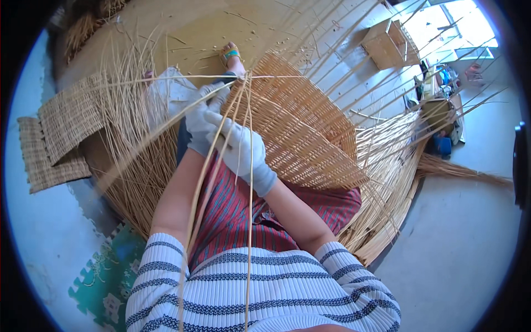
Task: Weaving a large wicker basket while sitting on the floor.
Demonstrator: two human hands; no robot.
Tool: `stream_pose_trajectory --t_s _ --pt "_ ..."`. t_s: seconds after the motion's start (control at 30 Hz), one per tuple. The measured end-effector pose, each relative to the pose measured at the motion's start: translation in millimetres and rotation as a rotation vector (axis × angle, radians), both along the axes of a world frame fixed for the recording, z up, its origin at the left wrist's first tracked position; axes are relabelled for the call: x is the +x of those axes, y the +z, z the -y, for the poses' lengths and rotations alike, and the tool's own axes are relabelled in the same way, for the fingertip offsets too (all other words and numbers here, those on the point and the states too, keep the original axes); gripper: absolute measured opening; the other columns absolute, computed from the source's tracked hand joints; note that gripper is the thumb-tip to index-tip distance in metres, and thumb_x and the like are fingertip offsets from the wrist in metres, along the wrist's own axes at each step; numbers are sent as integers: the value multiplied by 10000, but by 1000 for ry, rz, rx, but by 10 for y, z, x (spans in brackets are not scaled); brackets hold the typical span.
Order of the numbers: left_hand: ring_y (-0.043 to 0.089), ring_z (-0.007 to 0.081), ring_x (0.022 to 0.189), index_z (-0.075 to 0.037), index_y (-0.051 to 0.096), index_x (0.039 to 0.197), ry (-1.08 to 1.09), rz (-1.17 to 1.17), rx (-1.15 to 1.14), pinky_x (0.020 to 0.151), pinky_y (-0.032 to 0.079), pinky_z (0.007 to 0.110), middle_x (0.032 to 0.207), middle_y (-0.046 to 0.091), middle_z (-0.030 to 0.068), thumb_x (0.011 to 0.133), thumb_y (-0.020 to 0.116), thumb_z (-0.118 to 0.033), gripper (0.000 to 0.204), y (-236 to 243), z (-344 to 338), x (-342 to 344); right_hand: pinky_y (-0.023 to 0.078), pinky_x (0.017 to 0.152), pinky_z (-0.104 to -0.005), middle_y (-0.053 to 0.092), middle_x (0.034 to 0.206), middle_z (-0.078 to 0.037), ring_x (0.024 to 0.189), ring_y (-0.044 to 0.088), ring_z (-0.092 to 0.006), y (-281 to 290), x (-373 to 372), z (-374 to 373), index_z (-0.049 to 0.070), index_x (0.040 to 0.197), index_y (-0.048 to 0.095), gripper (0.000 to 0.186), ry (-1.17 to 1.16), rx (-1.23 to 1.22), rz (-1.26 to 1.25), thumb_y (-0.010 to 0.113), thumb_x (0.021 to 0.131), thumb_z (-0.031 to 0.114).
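Observation:
A half-woven wicker basket (307, 130) leans across my lap, with long loose strands fanning out from its far and right sides. At its left corner my two gloved hands are close together. My left hand (200, 119), in a white glove, is closed around the strands at that corner, its fingers partly hidden behind my right hand. My right hand (241, 145), also in a white glove, is closed over the same place, its fingers bent around the strands. Several long strands (250, 182) run from the corner down past my chest, and others stick out to the left.
Bundles of loose strands lie left (138, 177) and right (387, 160) of me. Two woven mats (74, 116) are at the far left. A wooden box (390, 44) stands at the back right, above a cluttered shelf (442, 105). Green foam mat (105, 276) covers the lower left floor.

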State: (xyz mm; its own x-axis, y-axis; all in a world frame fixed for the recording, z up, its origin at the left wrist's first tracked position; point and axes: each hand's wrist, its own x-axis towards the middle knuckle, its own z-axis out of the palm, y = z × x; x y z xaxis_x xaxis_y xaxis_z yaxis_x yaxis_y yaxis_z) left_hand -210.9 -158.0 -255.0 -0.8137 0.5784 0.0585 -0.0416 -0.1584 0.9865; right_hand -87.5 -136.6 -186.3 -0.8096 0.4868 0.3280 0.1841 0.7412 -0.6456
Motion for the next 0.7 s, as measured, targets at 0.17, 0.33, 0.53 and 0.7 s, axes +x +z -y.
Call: stream_pose_trajectory --t_s 0.17,0.33,0.53,0.7 --pt "651 153 1004 39 649 1199 -331 -52 26 905 518 288 1104 700 90 943 607 -69 281 -75 96 -164 523 658 -442 676 865 -101 763 660 -337 135 -228 -38 143 1130 698 306 92 142 52 713 835 222" --pt "586 120 1133 -54 586 1339 -738 171 142 978 484 254 1246 640 37 900 657 40 454 73 -344 -707 548 713 -398 700 952 -116 854 676 -311 47 46 -30 116 1049 717 250 34 160 8 744 801 140" --pt "587 139 1130 -71 579 1351 -829 -13 81 1000 481 273 1255 625 30 872 706 16 503 -230 -650 -705 487 611 -211 697 1022 -44 827 618 -93 -326 821 -508 49 1150 685 224 -594 -748 -389 509 1017 83" --pt "615 157 1058 -97 665 1221 -372 -331 -6 920 499 313 1163 646 52 869 784 -200 386 -285 -619 -333 535 833 -361 657 1255 -157 1124 641 -228 -75 161 -1387 51 1318 603 382 -449 160 -390 609 937 31"
